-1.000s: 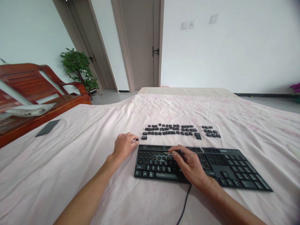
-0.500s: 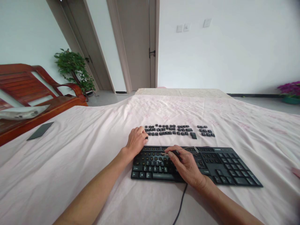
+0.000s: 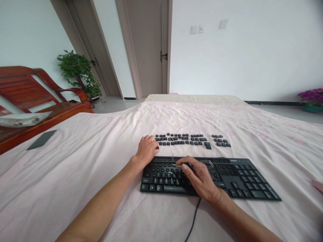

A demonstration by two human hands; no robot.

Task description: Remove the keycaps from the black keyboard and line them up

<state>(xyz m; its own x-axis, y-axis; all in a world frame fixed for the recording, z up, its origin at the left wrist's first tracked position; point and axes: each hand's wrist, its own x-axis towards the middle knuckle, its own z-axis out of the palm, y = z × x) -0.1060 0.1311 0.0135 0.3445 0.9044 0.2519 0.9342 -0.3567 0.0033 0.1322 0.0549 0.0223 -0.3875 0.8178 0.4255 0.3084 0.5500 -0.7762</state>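
A black keyboard (image 3: 228,183) lies on the cloth, with bare switch sockets over its upper left and keycaps still on its lower rows and number pad. Beyond it, loose black keycaps (image 3: 185,143) are laid out in rows. My left hand (image 3: 147,148) is closed at the left end of these rows, its fingertips on a dark keycap (image 3: 157,148). Over the keyboard's middle, my right hand (image 3: 198,176) is curled around a keycap puller with thin wire loops (image 3: 209,163); most of its dark handle is hidden by the fingers.
A pale pink cloth (image 3: 113,141) covers the table, and the keyboard's cable (image 3: 193,220) runs toward me. A dark flat rectangular object (image 3: 41,139) lies at the left. Beyond stand a wooden bench (image 3: 27,87), a leafy plant (image 3: 78,70) and a door (image 3: 146,50).
Both hands stay nearly in place, the left by the keycap rows and the right over the keyboard. The whole view has shifted very slightly.
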